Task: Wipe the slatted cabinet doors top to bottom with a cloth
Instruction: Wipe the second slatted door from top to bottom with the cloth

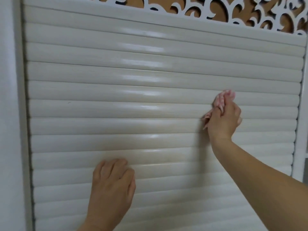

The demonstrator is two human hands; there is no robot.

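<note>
A cream slatted cabinet door fills the head view, its glossy horizontal slats running from left frame to right frame. My right hand grips a small pink cloth and presses it against a slat near the door's right side, about halfway down. Bits of the cloth stick out above and to the left of the fingers. My left hand rests against the lower slats with its fingers curled and nothing in it.
A white fretwork panel with brown backing runs above the door. A white frame post stands at the left and another white frame edge at the right.
</note>
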